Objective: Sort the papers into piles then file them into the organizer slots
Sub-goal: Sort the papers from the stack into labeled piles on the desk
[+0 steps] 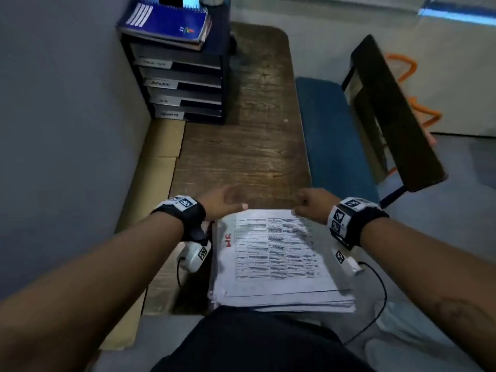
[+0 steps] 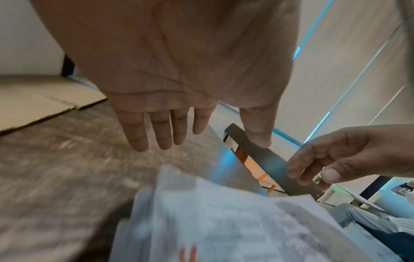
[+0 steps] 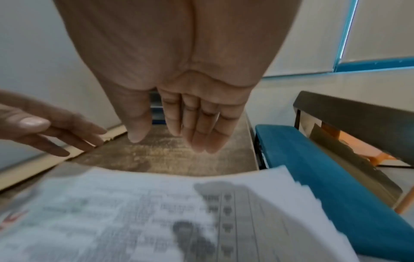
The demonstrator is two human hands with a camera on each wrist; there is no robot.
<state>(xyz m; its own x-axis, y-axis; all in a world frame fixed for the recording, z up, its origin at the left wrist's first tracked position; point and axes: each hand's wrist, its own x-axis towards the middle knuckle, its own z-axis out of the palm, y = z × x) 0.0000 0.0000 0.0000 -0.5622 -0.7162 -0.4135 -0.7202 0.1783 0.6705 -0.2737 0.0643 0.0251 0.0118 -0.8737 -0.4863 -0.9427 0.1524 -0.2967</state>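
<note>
White printed sheets, a thick slightly fanned stack of papers (image 1: 279, 261), sit low centre on the worn, grainy wooden desk (image 1: 249, 146). Left hand (image 1: 224, 201) and right hand (image 1: 312, 204) hover at its far corners, fingers loose and straightish, gripping nothing. Dark tiered organizer (image 1: 182, 84) with labelled slots is upper left.

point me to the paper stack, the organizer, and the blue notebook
paper stack (image 1: 276, 253): head view, middle of top sheet.
organizer (image 1: 185, 76): head view, front of labelled slots.
blue notebook (image 1: 166, 22): head view, middle of cover.
</note>
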